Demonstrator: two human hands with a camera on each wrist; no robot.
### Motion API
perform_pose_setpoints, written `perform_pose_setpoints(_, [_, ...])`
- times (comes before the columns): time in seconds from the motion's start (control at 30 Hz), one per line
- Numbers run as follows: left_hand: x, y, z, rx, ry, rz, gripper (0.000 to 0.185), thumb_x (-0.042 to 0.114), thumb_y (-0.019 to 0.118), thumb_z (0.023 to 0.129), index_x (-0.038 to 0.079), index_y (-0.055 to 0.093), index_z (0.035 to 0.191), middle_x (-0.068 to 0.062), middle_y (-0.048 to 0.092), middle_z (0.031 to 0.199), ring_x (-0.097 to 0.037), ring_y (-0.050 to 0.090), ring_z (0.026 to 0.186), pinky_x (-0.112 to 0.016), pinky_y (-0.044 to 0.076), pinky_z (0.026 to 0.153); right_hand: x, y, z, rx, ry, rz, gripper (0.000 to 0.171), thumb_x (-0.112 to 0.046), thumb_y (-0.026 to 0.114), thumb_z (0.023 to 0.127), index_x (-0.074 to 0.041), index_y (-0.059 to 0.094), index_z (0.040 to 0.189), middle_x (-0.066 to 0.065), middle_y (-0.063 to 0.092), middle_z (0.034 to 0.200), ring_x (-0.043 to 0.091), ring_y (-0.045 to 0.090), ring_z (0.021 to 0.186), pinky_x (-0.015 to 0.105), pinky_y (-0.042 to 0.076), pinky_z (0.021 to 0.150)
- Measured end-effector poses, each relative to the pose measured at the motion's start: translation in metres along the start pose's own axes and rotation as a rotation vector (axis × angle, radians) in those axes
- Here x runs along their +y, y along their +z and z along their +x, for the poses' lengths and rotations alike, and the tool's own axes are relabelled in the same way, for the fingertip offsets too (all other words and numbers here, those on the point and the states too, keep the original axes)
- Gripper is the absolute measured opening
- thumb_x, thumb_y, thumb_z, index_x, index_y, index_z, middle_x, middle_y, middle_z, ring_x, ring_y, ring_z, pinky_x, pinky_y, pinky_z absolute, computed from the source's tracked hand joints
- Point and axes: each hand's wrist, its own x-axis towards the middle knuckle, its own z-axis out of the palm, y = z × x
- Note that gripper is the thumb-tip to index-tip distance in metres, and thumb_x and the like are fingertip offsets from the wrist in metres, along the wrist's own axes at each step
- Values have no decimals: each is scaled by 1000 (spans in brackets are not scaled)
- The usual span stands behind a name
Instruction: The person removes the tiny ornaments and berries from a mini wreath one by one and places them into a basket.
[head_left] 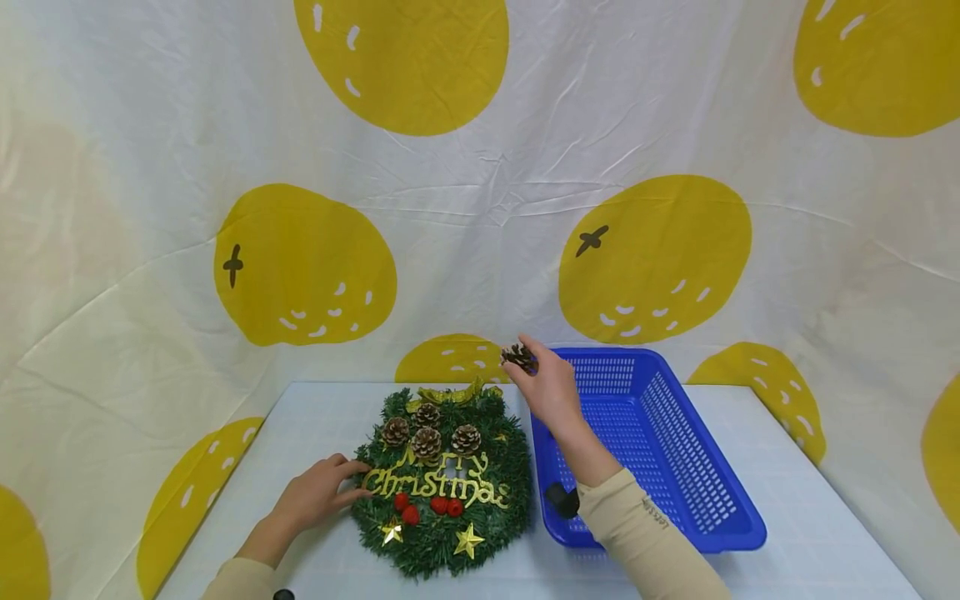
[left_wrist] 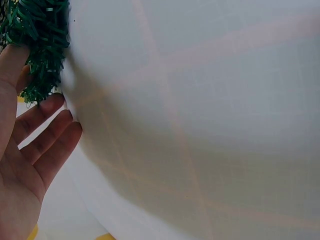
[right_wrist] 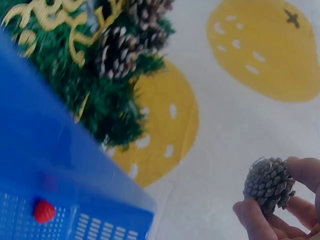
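White cloth with yellow fruit hangs behind the surface point(head_left: 787, 517). My right hand point(head_left: 551, 387) pinches a pine cone point(head_left: 519, 357) by fingertips between wreath point(head_left: 442, 483) and blue basket point(head_left: 675, 467); it could slip. My left hand point(head_left: 318, 493), fingers relaxed, seemingly steadies the wreath's left edge.

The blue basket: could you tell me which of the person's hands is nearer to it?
Right. The right hand, pinching a pine cone, is raised by the blue basket's left rim. The left hand rests on the wreath's far edge, the wreath lying between.
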Motion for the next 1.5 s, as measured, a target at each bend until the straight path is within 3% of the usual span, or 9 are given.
perform_pose_setpoints(0.3, [1, -1, -1, -4, 2, 3, 45, 56, 70, 81, 25, 70, 113, 3, 60, 99, -18, 60, 86, -40, 52, 62, 23, -8, 13, -28, 22, -77, 45, -29, 67, 95, -10, 60, 135, 20, 68, 113, 26, 66, 73, 35, 50, 57])
perform_pose_setpoints(0.4, [0, -1, -1, -1, 4, 8, 44, 56, 70, 81, 25, 70, 113, 4, 60, 98, -17, 59, 85, -40, 52, 62, 34, -11, 18, -31, 30, -107, 45, -29, 68, 94, -9, 61, 134, 20, 68, 114, 29, 67, 81, 39, 52, 63])
perform_pose_setpoints(0.5, [-1, 0, -1, 0, 13, 11, 45, 56, 69, 82, 24, 70, 113, 4, 60, 98, -18, 59, 85, -39, 52, 62, 45, -14, 21, -48, 49, -134, 46, -29, 68, 93, -7, 61, 133, 19, 65, 121, 33, 65, 97, 45, 53, 77])
perform_pose_setpoints(0.6, [-1, -1, -1, 0, 16, 12, 46, 57, 69, 82, 23, 70, 114, 4, 60, 97, -18, 59, 84, -39, 52, 61, 56, -16, 24, -63, 60, -178, 47, -28, 70, 92, -3, 62, 131, 19, 64, 122, 38, 61, 108, 53, 45, 95])
perform_pose_setpoints(0.93, [2, -4, -2, -6, 21, 6, 46, 55, 70, 82, 22, 70, 114, 3, 60, 98, -18, 59, 83, -39, 51, 60, 96, -14, 24, -153, 108, -287, 28, -17, 73, 89, 2, 71, 108, 16, 71, 101, 35, 65, 96, 49, 50, 85])
perform_pose_setpoints(1.0, [2, -4, -2, -7, 24, 5, 46, 55, 70, 82, 22, 70, 114, 3, 60, 98, -18, 59, 83, -39, 51, 60, 101, -14, 25, -175, 123, -308, 29, -16, 73, 88, 3, 71, 110, 17, 70, 103, 36, 64, 99, 51, 46, 92])
perform_pose_setpoints(1.17, [1, -3, -1, -7, 25, 9, 44, 54, 69, 83, 23, 70, 114, 4, 59, 98, -16, 58, 83, -38, 51, 62, 107, -17, 24, -215, 160, -335, 35, -17, 72, 89, 5, 68, 116, 20, 68, 110, 40, 60, 106, 53, 43, 96])
perform_pose_setpoints(1.5, [-2, -1, 1, -10, 28, 11, 45, 55, 68, 83, 23, 69, 115, 3, 60, 99, -17, 59, 84, -38, 51, 61, 111, -16, 22, -221, 153, -343, 35, -17, 73, 88, 5, 68, 115, 21, 68, 110, 40, 61, 104, 51, 48, 89])
